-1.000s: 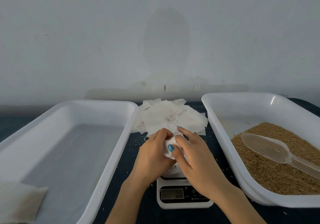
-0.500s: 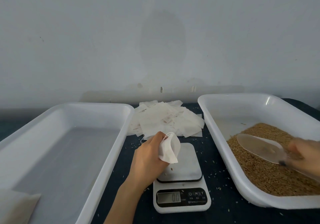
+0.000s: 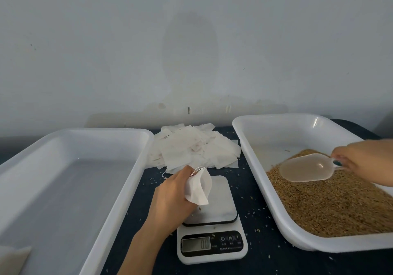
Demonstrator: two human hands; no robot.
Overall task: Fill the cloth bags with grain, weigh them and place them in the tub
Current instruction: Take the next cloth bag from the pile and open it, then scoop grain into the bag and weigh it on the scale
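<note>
Bag [image 3: 198, 186] is hanging just above the scale [image 3: 212, 221], mouth gaping open, with the left hand [image 3: 170, 198] pinching its top edge. Right hand [image 3: 365, 162], which was helping spread that mouth a second ago, is now over in the grain [image 3: 331, 202] tub [image 3: 274, 118], fingers curling round the scoop [image 3: 306, 167] handle. Scoop's looking empty so far, so I'm guessing filling is only just starting. Scale's reading zero, and the other tub [image 3: 95, 130] is sitting ready on the left.
</note>
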